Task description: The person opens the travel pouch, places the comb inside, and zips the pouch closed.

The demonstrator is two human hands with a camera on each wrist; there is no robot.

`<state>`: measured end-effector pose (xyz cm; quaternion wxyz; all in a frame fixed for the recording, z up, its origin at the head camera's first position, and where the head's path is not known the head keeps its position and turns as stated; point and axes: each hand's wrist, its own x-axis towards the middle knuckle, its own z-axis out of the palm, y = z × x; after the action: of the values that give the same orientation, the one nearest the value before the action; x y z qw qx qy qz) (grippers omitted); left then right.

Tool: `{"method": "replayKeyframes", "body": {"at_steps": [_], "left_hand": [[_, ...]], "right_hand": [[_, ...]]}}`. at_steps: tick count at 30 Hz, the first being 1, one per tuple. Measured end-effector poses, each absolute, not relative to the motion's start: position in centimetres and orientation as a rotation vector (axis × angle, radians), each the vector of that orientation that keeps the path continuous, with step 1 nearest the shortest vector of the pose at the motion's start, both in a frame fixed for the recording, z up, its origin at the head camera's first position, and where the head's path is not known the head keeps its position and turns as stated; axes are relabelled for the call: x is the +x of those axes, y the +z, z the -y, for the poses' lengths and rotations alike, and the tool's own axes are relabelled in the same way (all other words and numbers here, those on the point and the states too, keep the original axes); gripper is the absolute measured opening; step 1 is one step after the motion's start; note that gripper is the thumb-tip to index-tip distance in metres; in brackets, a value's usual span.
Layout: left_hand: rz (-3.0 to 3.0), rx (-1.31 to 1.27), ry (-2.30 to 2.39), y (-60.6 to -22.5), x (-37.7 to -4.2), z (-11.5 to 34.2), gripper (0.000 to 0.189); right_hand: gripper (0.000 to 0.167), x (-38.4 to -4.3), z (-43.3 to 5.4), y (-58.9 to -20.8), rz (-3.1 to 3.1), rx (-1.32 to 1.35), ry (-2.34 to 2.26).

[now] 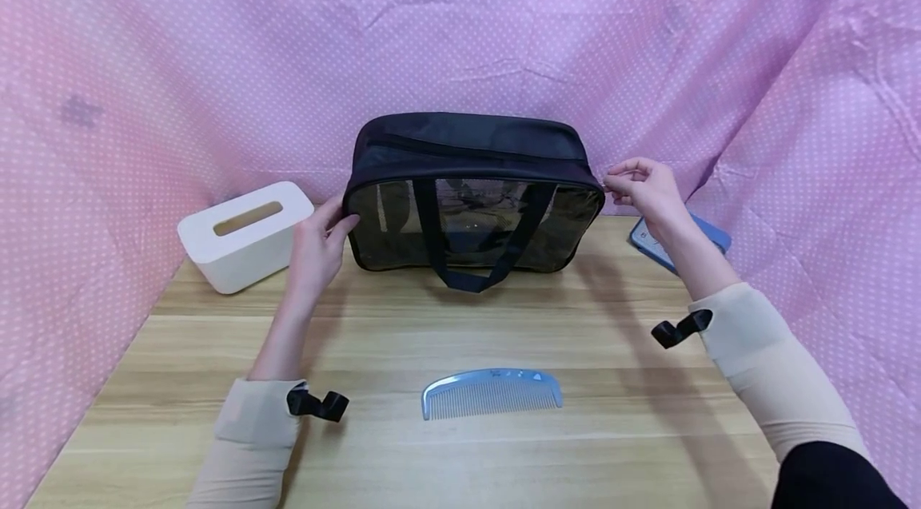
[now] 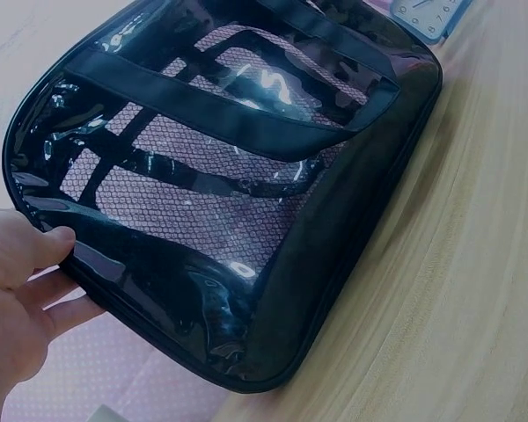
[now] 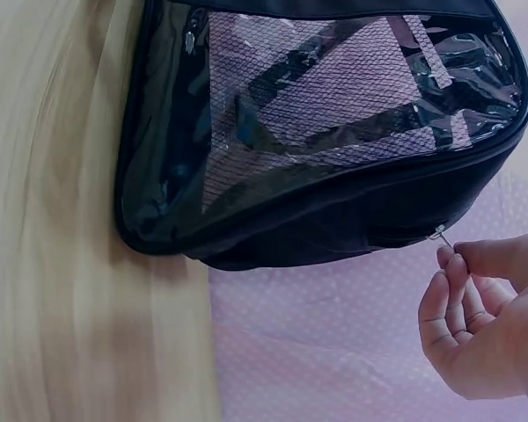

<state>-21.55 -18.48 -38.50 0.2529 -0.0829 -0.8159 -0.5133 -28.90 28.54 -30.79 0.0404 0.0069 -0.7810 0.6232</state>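
A black toiletry bag [image 1: 471, 133] with clear panels stands upright at the back of the table, its strap handle [image 1: 471, 282] hanging down in front. My left hand [image 1: 316, 245] pinches the bag's left edge, thumb on the front and fingers behind, as the left wrist view shows too. At the bag's right end, my right hand [image 1: 647, 189] pinches a small metal zipper pull [image 3: 439, 234] between thumb and fingers. A blue comb [image 1: 492, 393] lies on the table in front of the bag, apart from both hands.
To the left of the bag stands a white tissue box [image 1: 248, 261] with a slot on top. A blue clock [image 1: 651, 249] sits at the right, partly behind my right forearm. Pink dotted cloth [image 1: 460, 37] hangs round the wooden table [image 1: 374, 461].
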Motion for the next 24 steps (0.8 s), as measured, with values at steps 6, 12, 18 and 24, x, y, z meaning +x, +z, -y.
{"method": "replayKeyframes", "body": {"at_steps": [6,12,18,24], "left_hand": [[2.211,-0.227,-1.372,-38.7,-21.5,18.6,0.024],[2.200,-0.221,-1.361,-38.8,-21.4,18.6,0.023],[2.181,-0.243,-1.354,-38.6,-21.5,18.3,0.022],[2.186,-0.232,-1.329,-38.5,-21.6,18.3,0.022]], "right_hand": [[0.008,-29.1,-28.0,-29.0,2.529,0.060,1.742],[0.013,-29.4,-27.3,-26.8,2.590,0.138,1.667],[0.008,-29.7,-26.4,-24.9,2.622,0.161,1.600],[0.005,-30.0,-25.4,-23.8,2.653,0.178,1.544]]}}
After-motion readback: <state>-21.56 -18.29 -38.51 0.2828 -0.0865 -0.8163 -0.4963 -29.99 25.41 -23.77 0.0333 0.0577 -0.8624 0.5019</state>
